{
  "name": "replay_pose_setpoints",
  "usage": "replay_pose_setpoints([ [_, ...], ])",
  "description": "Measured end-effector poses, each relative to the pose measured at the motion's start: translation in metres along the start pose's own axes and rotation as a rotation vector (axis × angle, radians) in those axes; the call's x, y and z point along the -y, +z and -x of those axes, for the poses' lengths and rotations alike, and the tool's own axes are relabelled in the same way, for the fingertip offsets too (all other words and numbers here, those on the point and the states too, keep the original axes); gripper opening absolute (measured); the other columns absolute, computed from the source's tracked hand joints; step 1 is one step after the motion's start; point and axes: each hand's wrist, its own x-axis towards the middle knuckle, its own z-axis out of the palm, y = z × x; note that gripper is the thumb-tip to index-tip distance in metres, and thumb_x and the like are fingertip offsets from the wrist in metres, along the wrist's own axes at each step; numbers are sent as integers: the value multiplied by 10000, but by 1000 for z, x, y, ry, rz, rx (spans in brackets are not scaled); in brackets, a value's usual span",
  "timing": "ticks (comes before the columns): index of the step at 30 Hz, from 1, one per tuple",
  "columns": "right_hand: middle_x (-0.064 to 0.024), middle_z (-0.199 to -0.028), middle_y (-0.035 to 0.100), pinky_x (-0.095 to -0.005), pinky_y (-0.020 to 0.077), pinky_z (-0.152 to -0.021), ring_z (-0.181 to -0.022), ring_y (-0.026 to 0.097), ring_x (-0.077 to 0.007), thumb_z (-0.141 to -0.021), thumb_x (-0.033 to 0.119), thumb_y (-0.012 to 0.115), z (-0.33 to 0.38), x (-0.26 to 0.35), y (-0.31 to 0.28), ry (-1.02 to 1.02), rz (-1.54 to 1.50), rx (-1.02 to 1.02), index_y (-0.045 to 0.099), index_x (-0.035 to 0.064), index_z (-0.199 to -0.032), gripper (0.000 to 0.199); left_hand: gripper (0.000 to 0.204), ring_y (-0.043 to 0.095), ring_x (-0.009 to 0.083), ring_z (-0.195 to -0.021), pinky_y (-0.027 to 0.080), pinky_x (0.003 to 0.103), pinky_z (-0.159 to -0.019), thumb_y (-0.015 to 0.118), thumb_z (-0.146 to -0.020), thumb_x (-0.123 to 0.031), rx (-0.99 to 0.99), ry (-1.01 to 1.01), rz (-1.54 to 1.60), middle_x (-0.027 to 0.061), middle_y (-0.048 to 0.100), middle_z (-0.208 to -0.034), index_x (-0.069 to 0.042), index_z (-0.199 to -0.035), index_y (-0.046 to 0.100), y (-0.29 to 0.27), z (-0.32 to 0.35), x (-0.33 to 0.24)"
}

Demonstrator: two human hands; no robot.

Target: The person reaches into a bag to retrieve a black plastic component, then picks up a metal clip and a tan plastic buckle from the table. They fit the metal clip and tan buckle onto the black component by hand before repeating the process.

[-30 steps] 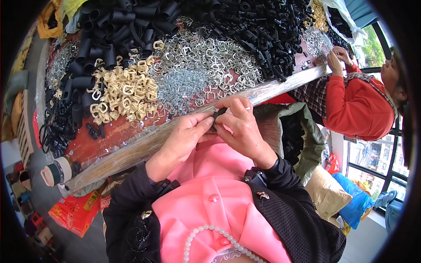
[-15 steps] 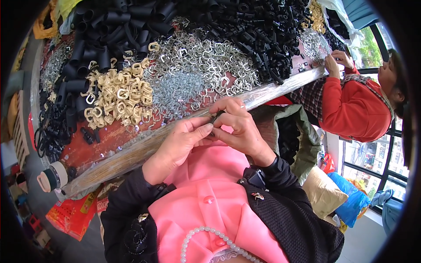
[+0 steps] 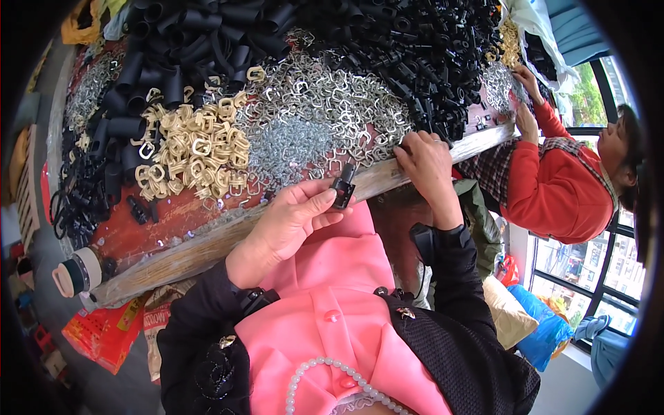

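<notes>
At frame centre the left hand [image 3: 287, 225] pinches a small black plastic buckle [image 3: 342, 190] over the surface's wooden edge [image 3: 207, 242]. The right hand [image 3: 425, 162] presses curled fingers into shiny metal clips [image 3: 311, 117], fingertips hidden; its grip can't be told. Matte black tubes [image 3: 207, 34] lie beyond.

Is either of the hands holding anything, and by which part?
The left hand pinches a small black clip by its lower end. The right hand holds nothing visible; it rests on the silver rings.
</notes>
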Motion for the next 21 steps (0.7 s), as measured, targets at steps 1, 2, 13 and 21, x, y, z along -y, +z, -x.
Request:
replay_pose_setpoints([
  [1, -92, -686, 531, -397, 406, -577, -675, 530, -291, -722, 184, 545, -3, -2, 5, -23, -49, -13, 488, 63, -695, 136, 256, 584, 192, -844, 487, 241, -727, 489, -841, -127, 7, -1, -2, 146, 566, -981, 33, -1041, 492, 0, -2, -1],
  [2, -92, -686, 531, -397, 406, -577, -675, 530, -291, -722, 184, 545, -6, -2, 10, -23, -43, -22, 488, 63, -695, 136, 256, 584, 192, -844, 487, 241, -727, 489, -841, -127, 15, 3, -6, 146, 566, -981, 33, -1041, 492, 0, -3, -1],
  [13, -116, -636, 504, -359, 414, -538, -612, 525, -301, -702, 143, 594, -20, 13, 19, 224, -605, -197, 500, 24, -714, 153, 225, 577, 167, -824, 465, 241, -748, 520, -826, -129, -32, 36, 32, 91, 584, -929, 10, -1004, 529, -4, 2, 1],
  [21, -127, -622, 488, -324, 400, -513, -566, 502, -285, -731, 109, 579, -16, 17, 29, 51, -361, -278, 499, 11, -722, 127, 234, 587, 202, -825, 490, 260, -715, 488, -842, -135, -50, 71, 40, 144, 582, -943, 19, -1017, 504, -4, 2, 7],
])
